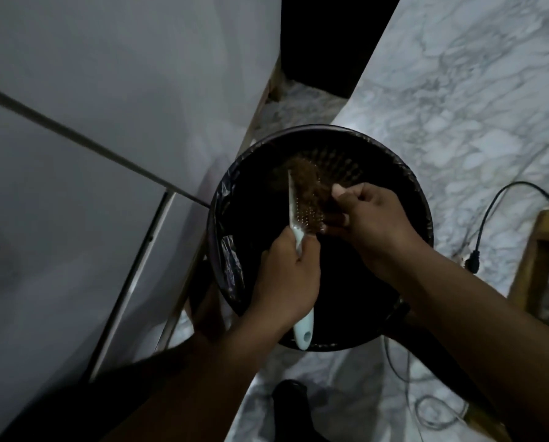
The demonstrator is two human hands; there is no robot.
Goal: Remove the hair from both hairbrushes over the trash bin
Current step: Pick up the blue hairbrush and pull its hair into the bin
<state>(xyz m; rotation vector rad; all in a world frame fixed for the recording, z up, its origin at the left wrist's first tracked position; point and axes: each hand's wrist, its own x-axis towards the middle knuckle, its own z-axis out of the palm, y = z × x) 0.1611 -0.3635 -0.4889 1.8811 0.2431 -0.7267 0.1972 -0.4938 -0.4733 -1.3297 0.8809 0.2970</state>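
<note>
**Pulling hair off a hairbrush above a lined trash bin**

Head camera, looking straight down. A round trash bin (423, 199) with a black liner fills the middle of the view, standing on a marble floor (458, 90). All places here are told from that bin.

Above the bin's open mouth, the left hand (282, 275) is wrapped shut around the pale handle of a hairbrush (298, 237). The end of the handle sticks out below the fist, over the bin's near rim. The brush head tilts on edge over the bin's centre, its bristles facing right. A thick mat of brown hair (311, 186) clings to them.

The right hand (375, 218), also above the bin, has its fingers pressed together, pinching the right edge of that mat.

Only one brush is in view; where the second is cannot be told. A black cable (490, 212) lies on the floor to the bin's right.

Judged from this, the first brush is mid-cleaning. The next move calls for peeling the mat clear of the bristles and letting it drop inside the bin.
</note>
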